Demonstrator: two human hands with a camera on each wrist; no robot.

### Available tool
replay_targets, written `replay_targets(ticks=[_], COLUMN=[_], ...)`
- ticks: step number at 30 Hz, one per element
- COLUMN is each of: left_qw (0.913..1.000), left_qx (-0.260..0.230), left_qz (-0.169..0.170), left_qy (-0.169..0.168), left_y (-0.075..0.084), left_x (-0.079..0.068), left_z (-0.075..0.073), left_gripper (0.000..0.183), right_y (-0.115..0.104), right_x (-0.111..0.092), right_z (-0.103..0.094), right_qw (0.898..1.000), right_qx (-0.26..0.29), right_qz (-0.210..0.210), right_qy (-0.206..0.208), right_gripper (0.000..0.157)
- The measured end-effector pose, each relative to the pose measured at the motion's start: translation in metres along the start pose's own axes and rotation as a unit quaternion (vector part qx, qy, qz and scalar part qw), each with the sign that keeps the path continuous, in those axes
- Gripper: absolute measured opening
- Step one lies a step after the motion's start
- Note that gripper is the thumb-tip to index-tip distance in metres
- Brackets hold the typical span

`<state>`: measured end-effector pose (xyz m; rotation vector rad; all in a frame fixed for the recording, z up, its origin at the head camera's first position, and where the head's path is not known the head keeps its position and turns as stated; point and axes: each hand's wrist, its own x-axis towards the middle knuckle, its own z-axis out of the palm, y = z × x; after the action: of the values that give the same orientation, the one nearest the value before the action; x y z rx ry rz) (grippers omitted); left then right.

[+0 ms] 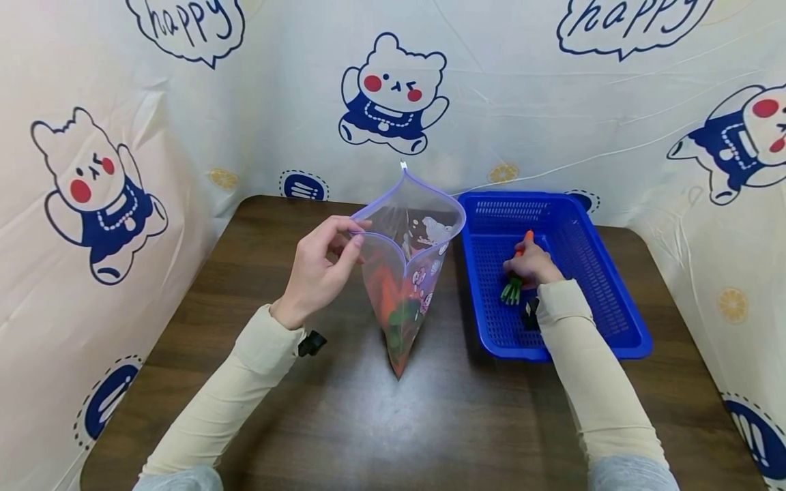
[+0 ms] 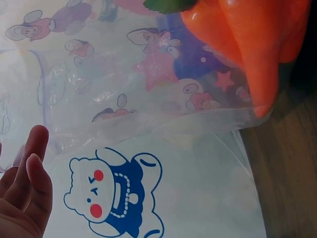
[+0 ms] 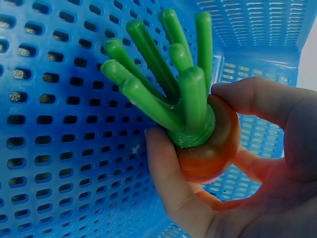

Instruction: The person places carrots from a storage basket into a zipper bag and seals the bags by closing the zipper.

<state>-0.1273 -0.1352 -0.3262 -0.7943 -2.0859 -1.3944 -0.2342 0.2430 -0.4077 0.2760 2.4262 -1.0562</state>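
My left hand (image 1: pixel 322 266) pinches the left rim of a clear zip bag (image 1: pixel 424 273), whose purple-edged mouth gapes upward. Inside the bag, orange pepper-like or carrot-like pieces (image 2: pixel 267 44) press against the printed plastic, with something green (image 1: pixel 402 324) low down. My right hand (image 1: pixel 533 264) reaches into the blue basket (image 1: pixel 614 300) and grips a carrot (image 3: pixel 208 158). The carrot's orange tip points toward the back, and its cut green stalks (image 3: pixel 190 99) face the right wrist camera. Fingers and thumb curl round its thick end.
The basket stands on a dark wooden table (image 1: pixel 276 423), just right of the bag. Behind and beside the table hangs a pale cloth (image 1: pixel 276 102) printed with cartoon bears. A thin white cord (image 1: pixel 589 158) runs across the cloth toward the bag.
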Motion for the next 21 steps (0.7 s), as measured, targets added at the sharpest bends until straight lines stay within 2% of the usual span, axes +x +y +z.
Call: replay_targets(ticks=[9, 21], left_qw=[1.0000, 1.0000], left_qx=[-0.002, 0.002], left_qz=[0.003, 0.005], left_qy=[0.000, 0.002], left_y=[-0.001, -0.002], left_x=[0.001, 0.001], left_z=[0.001, 0.001], left_gripper=[0.010, 0.010], right_y=[0.000, -0.005], right_x=[0.001, -0.012], right_z=[0.000, 0.001], right_qw=[1.000, 1.000], right_qx=[0.000, 0.002], right_qz=[-0.014, -0.025], right_qy=[0.006, 0.013], right_gripper=[0.069, 0.066])
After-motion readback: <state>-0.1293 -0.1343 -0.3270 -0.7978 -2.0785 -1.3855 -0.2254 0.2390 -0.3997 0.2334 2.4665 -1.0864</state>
